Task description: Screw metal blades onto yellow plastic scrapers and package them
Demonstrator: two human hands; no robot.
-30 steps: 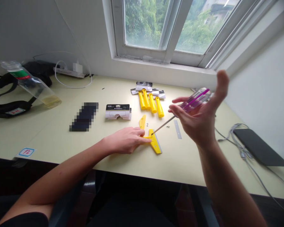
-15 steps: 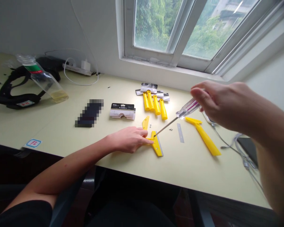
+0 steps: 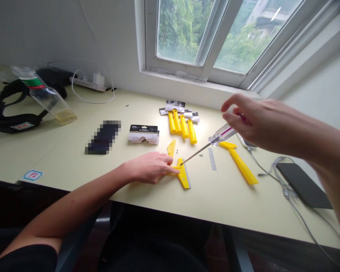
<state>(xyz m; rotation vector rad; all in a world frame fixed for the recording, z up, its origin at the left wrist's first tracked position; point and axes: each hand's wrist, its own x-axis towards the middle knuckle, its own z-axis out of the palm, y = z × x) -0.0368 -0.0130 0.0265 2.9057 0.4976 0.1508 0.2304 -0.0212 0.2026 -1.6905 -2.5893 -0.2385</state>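
Note:
My left hand (image 3: 151, 167) is closed around the handle of a yellow scraper (image 3: 183, 176) and presses it on the table, index finger lying toward its head. A thin metal blade edges the scraper's right side. My right hand (image 3: 245, 117) grips the clear handle of a screwdriver (image 3: 197, 152), whose tip meets the upper screw spot on the scraper head. Beside the left hand lies a loose yellow cover plate (image 3: 171, 147), with small screws (image 3: 177, 151) close by. More screws (image 3: 201, 155) and a loose blade (image 3: 212, 159) lie to the right. Another yellow scraper piece (image 3: 241, 164) rests below my right hand.
Several yellow handles (image 3: 176, 121) lie near the window with packaging cards. A folded card package (image 3: 144, 134) and a blurred dark object (image 3: 103, 137) sit left. A tilted bottle (image 3: 49, 96) leans over black headgear (image 3: 14, 122). Cables (image 3: 286, 185) and a dark phone-like slab (image 3: 304, 185) lie right.
The view has shifted slightly, so everything sits a little further left. My right hand's fingers have changed position on the screwdriver handle; its tip stays on the scraper head.

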